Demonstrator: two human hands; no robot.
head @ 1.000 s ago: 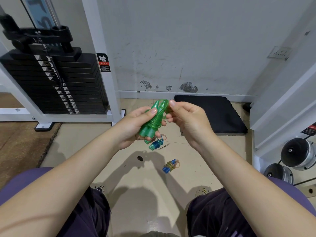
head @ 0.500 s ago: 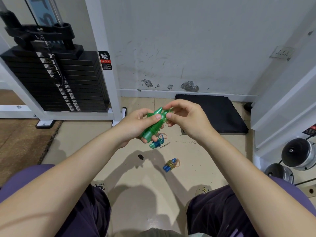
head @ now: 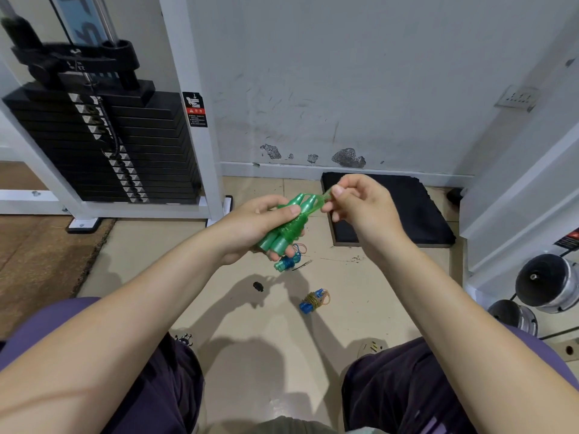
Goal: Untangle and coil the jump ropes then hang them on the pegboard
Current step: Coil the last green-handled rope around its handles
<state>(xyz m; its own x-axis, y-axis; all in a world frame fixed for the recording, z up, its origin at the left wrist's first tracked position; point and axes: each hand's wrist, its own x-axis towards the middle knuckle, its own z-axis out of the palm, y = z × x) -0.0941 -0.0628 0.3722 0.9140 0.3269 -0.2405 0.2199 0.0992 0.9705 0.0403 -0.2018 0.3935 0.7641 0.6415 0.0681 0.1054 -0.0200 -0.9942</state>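
Gripped in the left hand (head: pixel 250 223) is a green jump rope (head: pixel 286 225), its two handles side by side with the cord wound around their middle. That grip is a full wrap: the thumb lies across the top of the bundle and the fingers curl underneath, their tips showing below the handle ends. The handles slant from lower left to upper right, butt ends toward the person. From their narrow tips a short loop of green cord runs to the right hand (head: pixel 360 205), which pinches it between thumb and forefinger just beside the bundle, the other fingers curled loosely below. Both hands are raised above the floor (head: pixel 244 311) in front of the person, forearms reaching forward and meeting in the middle, the right wrist bent inward.

On the floor just below the left hand lies a teal jump rope (head: pixel 286 263), bundled. Nearer the person, a blue jump rope (head: pixel 313 302) wrapped in yellowish cord lies apart from it. A small black object (head: pixel 258 286) sits left of that. Behind the hands a black mat (head: pixel 416 214) lies against the wall (head: pixel 344 73); a weight stack (head: pixel 103 145) stands at left, and dumbbells (head: pixel 545 283) rest at far right.
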